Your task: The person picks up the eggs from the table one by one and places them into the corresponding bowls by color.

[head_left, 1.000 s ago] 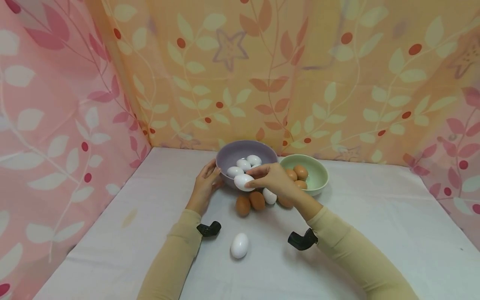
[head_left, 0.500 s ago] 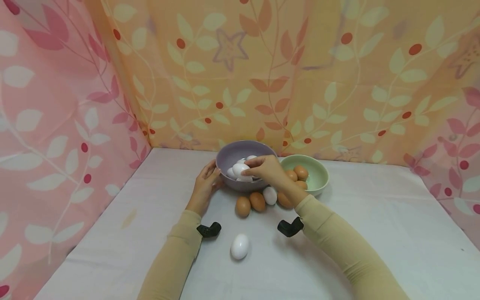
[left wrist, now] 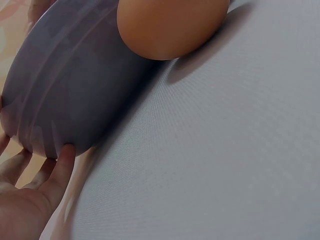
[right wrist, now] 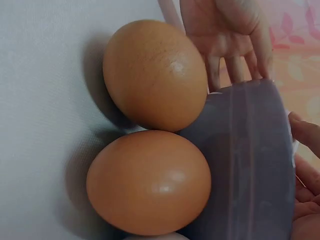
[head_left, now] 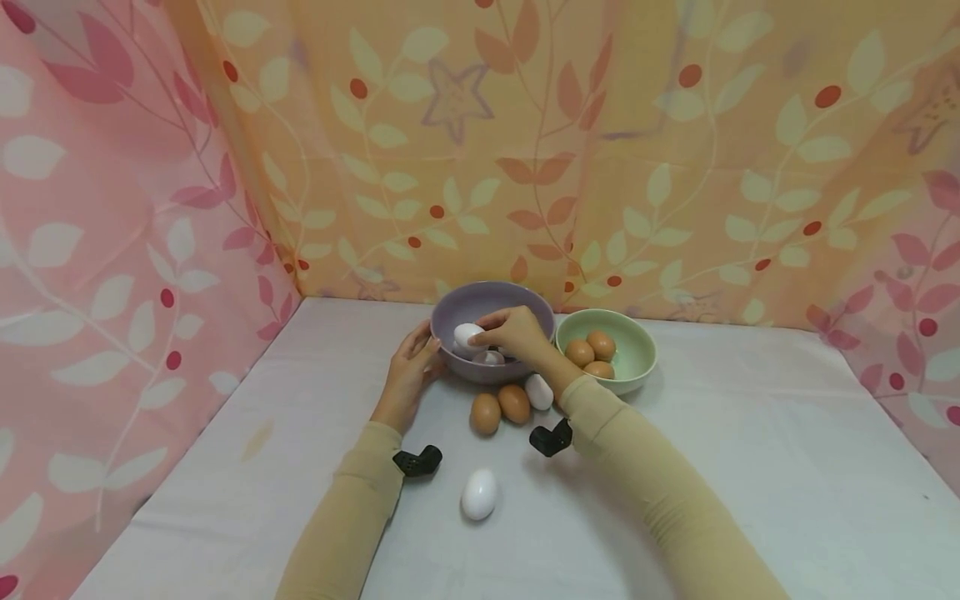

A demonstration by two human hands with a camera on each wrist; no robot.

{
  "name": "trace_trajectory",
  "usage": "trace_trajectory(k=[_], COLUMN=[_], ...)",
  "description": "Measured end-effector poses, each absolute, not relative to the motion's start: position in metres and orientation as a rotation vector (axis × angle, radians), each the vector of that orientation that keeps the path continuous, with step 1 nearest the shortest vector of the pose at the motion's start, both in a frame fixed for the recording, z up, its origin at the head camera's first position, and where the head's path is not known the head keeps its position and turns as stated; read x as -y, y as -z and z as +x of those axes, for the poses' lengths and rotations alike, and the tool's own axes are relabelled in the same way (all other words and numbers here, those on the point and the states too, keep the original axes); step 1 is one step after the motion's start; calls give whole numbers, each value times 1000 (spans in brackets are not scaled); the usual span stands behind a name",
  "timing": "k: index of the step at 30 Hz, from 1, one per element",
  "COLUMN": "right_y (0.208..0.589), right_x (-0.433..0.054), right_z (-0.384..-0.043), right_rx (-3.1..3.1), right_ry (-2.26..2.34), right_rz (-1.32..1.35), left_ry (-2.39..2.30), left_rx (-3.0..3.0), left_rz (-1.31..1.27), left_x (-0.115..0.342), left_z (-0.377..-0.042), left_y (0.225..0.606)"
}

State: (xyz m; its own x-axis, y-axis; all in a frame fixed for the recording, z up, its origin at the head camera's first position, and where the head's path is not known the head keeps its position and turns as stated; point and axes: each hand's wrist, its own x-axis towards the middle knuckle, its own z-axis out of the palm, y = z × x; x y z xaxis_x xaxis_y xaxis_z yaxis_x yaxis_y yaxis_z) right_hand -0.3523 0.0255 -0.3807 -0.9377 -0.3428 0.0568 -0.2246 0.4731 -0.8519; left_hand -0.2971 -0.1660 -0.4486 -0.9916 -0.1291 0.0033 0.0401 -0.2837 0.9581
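My right hand (head_left: 517, 332) pinches a white egg (head_left: 468, 335) low inside the purple bowl (head_left: 491, 297), near its left side. Other white eggs lie in that bowl, partly covered by the hand. At the bowl's left, my left hand (head_left: 407, 373) touches the outer wall; in the left wrist view its fingertips (left wrist: 66, 151) rest against the bowl. Two brown eggs, one on the left (head_left: 485, 414) and one beside it (head_left: 514, 404), lie in front of the bowl. A white egg (head_left: 539, 393) sits just right of them, and behind the right wrist a further brown egg barely shows.
A green bowl (head_left: 639, 353) with several brown eggs (head_left: 580, 352) stands right of the purple one. Another white egg (head_left: 479, 494) lies on the white cloth (head_left: 757, 442), between the forearms. Patterned fabric walls rise behind and at both sides.
My right hand has moved left and down into the purple bowl with the white egg, uncovering more of the green bowl's eggs. The left hand stays at the bowl's side.
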Motion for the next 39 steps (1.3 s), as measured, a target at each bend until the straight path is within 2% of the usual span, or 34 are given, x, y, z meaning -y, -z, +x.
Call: trace_trajectory(k=[20, 39], right_y=[396, 395], right_x=[-11, -11], right_z=[-368, -370], right_rx=[-2643, -2623], right_ry=[1328, 1257], right_rz=[-552, -489], left_ry=[2421, 2429], left_rx=[1817, 1804], left_rz=[95, 83], left_x=[166, 166], left_z=[-298, -300], left_y=[450, 452])
